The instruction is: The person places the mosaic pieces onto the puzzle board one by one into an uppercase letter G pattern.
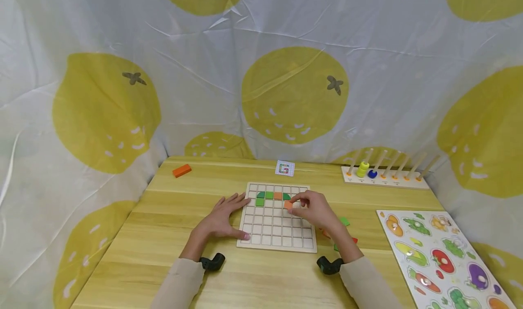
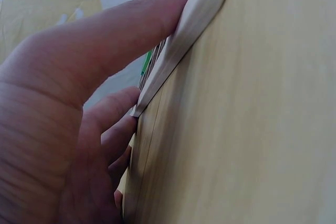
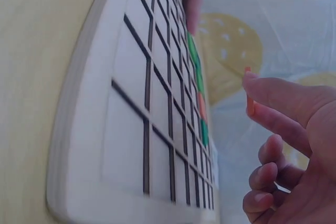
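On the wooden table (image 1: 171, 254), a white grid board (image 1: 278, 229) is laid flat, with green and orange tiles seated in its far rows. Along the board's left edge the left hand (image 1: 222, 218) is rested, fingers straight and relaxed, thumb pressed against the rim, nothing gripped. Over the board's upper right cells the right hand (image 1: 314, 209) is held, and an orange tile (image 1: 288, 205) is pinched between its thumb and forefinger, just above the grid.
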Motion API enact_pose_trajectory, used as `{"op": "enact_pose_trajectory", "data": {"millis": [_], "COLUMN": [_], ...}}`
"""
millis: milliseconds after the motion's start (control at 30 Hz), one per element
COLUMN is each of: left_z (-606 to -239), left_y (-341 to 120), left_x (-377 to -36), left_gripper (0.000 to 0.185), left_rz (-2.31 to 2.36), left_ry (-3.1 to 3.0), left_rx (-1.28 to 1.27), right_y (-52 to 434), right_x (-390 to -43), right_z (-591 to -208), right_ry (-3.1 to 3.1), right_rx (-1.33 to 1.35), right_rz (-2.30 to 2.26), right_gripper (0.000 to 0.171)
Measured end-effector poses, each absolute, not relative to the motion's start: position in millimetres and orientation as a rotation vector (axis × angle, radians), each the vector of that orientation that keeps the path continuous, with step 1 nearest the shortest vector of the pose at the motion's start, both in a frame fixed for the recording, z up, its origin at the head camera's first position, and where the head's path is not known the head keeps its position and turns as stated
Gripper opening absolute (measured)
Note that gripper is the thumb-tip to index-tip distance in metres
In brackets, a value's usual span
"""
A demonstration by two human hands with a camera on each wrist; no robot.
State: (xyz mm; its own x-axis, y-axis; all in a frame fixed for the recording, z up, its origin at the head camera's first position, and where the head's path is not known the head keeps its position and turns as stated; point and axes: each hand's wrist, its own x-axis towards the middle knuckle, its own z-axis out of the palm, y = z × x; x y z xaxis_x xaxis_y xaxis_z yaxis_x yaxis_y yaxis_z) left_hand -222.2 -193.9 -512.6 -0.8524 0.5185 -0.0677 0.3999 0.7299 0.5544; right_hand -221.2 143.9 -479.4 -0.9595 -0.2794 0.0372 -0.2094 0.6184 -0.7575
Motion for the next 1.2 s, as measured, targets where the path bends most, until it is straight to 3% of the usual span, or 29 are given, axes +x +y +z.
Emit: {"op": "enact_pose_trajectory", "data": {"millis": [667,1200], "left_z": [-514,-511], "left_y": [-195,-194], "left_x": [-222,-223], "left_gripper": [0.114,0.112], "left_rz": [0.788,0.803], "left_ry": [2.715,2.707], "left_rx": [0.712,0.722], "right_y": [74,60], "right_x": [-234,-237], "right_z": [-502,-510], "right_ry": [2.712,2.743], "right_rx": [-0.515,-0.495], "right_rz": [-1.226,-1.197], "right_gripper": [0.022,0.023]}}
